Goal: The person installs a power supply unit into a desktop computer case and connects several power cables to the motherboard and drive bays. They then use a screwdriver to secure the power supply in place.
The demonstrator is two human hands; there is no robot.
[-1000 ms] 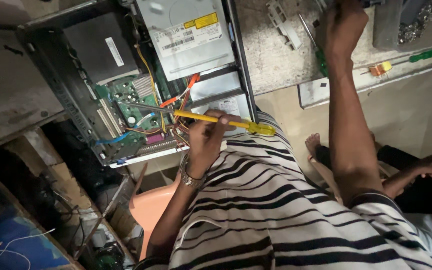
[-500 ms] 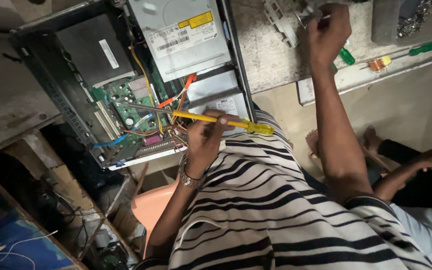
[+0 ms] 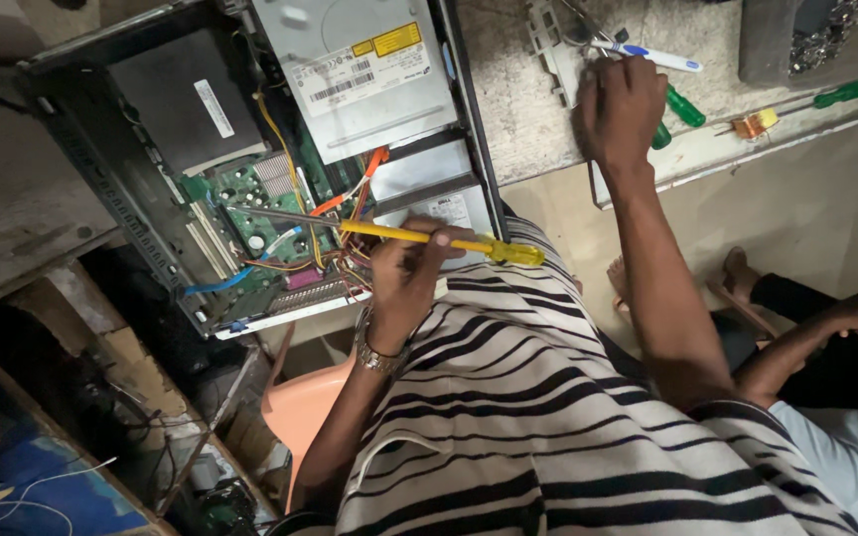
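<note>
Screwdriver, yellow-handled: light, rigid, with a smooth plastic grip best taken mid-handle. Left hand is clenched around that handle, wrist bent, steel shaft lying nearly level into the open computer case above the green circuit board. Right hand reaches arm-extended to the bench, fingers curled over small parts; whether it grasps anything cannot be told.

Glossy translucent yellow plastic screwdriver handle, matt grey metal drive casing, rough speckled stone benchtop

Left hand: fingers curled shut, arm bent. Right hand: palm down, arm extended forward.
</note>
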